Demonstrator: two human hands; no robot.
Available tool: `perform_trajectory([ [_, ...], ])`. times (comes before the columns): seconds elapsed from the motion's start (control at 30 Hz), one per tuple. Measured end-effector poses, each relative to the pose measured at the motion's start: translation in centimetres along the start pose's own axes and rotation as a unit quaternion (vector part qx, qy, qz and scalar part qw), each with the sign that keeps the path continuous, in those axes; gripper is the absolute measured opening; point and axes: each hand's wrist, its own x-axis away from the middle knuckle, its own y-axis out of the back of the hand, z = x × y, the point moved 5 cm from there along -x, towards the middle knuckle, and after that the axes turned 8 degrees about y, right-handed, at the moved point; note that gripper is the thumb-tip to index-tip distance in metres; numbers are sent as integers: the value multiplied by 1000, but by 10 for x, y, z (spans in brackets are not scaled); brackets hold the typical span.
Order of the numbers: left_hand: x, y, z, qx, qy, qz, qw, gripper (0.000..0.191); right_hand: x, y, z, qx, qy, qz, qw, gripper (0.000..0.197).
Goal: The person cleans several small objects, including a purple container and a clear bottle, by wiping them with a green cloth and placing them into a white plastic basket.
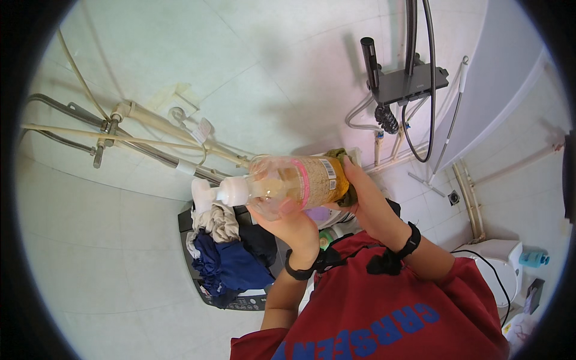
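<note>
A clear plastic pump bottle [310, 182] lies on its side in the air before me, with amber liquid towards its base. Its white pump head [220, 192] points left, and a printed label with a pink band covers its side. Around the shoulder of the bottle, my left hand [285, 227] grips it, some fingers seen blurred through the clear plastic. My right hand [355, 191] presses a dark green cloth [348, 195] against the bottle's base. Part of the cloth is hidden behind the bottle and the hand.
Below left, clothes [234, 261] are piled on a dark washing machine [256, 303]. A shower mixer with a shelf [411, 83] is on the wall, with hoses hanging from it. Pipes [153, 121] run along the left wall. A white toilet [490, 270] stands at right.
</note>
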Motion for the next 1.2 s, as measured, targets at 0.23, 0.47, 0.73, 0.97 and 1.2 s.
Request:
perform_trajectory([
  [0.23, -2, -11, -4, -100, 39, 37, 994, 89, -3, 1, -6, -9, 1, -10, 1000, 48],
  [0.47, -19, -13, 0, 43, 195, 260, 945, 83, -3, 13, 8, 3, -47, 14, 999, 47],
  [0.73, -18, -20, 19, 103, 131, 344, 924, 78, 1, 15, -5, 62, -60, -19, 996, 48],
  [0.97, -2, -19, 40, 30, 119, 118, 985, 72, 20, 3, 6, 78, 115, -83, 987, 47],
  [1.2, 15, -24, 39, 113, 199, 79, 970, 65, 22, -27, 45, 338, 381, 36, 860, 35],
])
